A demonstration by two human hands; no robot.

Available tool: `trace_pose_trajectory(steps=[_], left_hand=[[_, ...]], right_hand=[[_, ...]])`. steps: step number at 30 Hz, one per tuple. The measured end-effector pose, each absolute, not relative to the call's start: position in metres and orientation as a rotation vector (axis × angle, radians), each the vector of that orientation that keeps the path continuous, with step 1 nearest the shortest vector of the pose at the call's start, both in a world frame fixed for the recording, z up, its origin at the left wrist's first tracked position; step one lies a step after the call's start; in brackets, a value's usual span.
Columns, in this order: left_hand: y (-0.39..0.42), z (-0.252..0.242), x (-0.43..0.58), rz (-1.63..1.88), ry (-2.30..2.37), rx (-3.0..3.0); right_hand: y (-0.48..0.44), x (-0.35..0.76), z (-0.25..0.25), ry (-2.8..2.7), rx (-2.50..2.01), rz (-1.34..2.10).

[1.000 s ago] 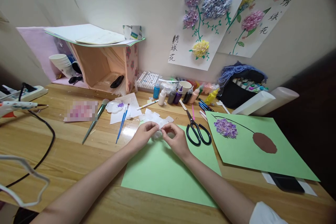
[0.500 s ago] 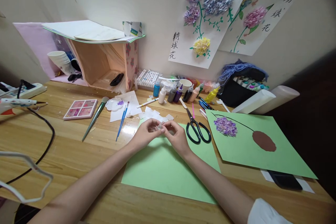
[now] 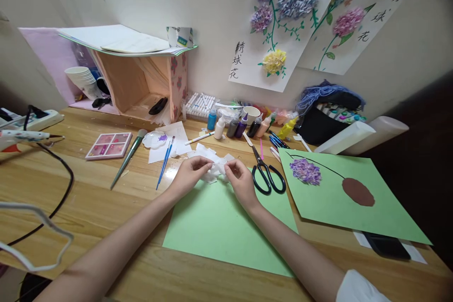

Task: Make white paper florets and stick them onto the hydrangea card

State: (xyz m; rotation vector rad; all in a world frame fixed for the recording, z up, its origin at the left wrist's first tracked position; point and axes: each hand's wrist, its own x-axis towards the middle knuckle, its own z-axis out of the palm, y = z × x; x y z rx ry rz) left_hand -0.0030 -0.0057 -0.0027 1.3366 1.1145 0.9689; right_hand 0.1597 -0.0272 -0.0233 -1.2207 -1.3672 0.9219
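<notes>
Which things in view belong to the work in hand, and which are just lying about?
Likely in the work: white scrap, pinched by left hand and right hand; green sheet beneath.

Seemingly just lying about: paper cups, tape roll, pink case.

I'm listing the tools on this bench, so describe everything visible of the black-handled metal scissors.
The black-handled metal scissors lie flat, blades seemingly closed. Two large, smooth, plastic-looking black loops face the near side; the narrow blades point away. The loops rest largely on the upper right of the plain light-green paper sheet, the blades reaching beyond it over the wooden tabletop. The bare right hand is just left of them, apparently not touching.
</notes>
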Motion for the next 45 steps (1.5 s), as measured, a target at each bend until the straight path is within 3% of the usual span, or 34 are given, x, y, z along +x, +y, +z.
trace_pose_trajectory(steps=[18,26,45], left_hand=[[0.002,0.005,-0.018,0.963,1.309,1.627],[-0.014,0.011,-0.012,0.983,1.489,2.04],[-0.021,0.01,0.001,0.914,1.336,1.579]], right_hand=[[-0.024,0.16,-0.025,-1.281,-1.229,0.933],[-0.026,0.16,-0.022,-1.317,-1.206,0.904],[-0.034,0.157,-0.017,-1.589,-1.144,0.819]])
